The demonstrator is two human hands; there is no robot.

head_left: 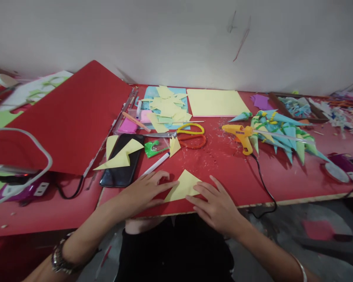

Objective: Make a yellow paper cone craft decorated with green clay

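A pale yellow paper triangle (183, 186) lies flat at the front edge of the red table. My left hand (148, 189) rests at its left corner, fingers apart and touching the paper. From the other side, my right hand (210, 199) lays spread fingers on the paper's right part. Just beyond are a small folded yellow paper piece (174, 146), a white marker (155, 164) and scissors (191, 129) with yellow and red handles. Left of them, yellow offcuts (122, 156) lie across a black phone (117, 175).
An orange glue gun (243, 137) with a trailing cord sits right, beside blue and green paper cones (285, 131). Yellow sheets (217, 102) and a scrap pile (169, 103) lie at the back. A large red board (76, 117) leans at left; a purple power strip (23, 190) is near it.
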